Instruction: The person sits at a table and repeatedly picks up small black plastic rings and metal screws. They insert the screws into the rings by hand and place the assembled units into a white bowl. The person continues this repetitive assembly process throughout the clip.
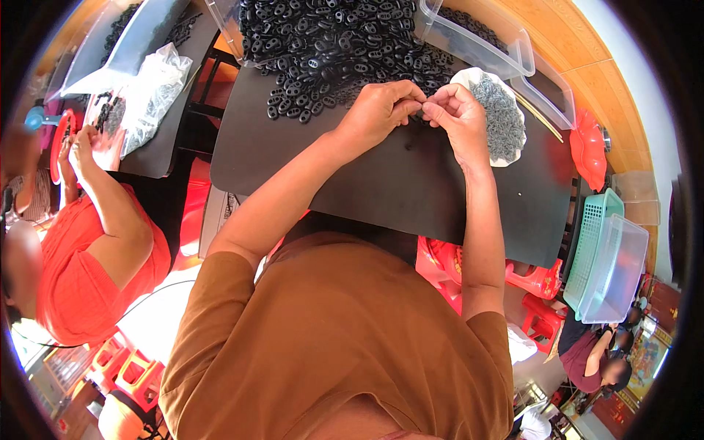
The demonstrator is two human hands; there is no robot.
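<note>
Over the dark table (381,191), my left hand (383,110) and my right hand (458,117) meet with fingertips pinched together. Whatever small piece they hold between them is too hidden to make out; a bit of black shows just under the fingers. Just beyond my hands spreads a big heap of small black oval pieces with two holes (337,51), like cord locks. Beside my right hand stands a white bowl (506,163), filled with tiny grey pieces (500,121) that look like small metal springs.
Clear plastic bins (506,51) stand at the far right, with thin yellow sticks (539,117) near them. A red scalloped dish (587,150) and a green basket (592,242) are off the right edge. At left, a co-worker in red (103,264) sits by another table with a plastic bag (158,92).
</note>
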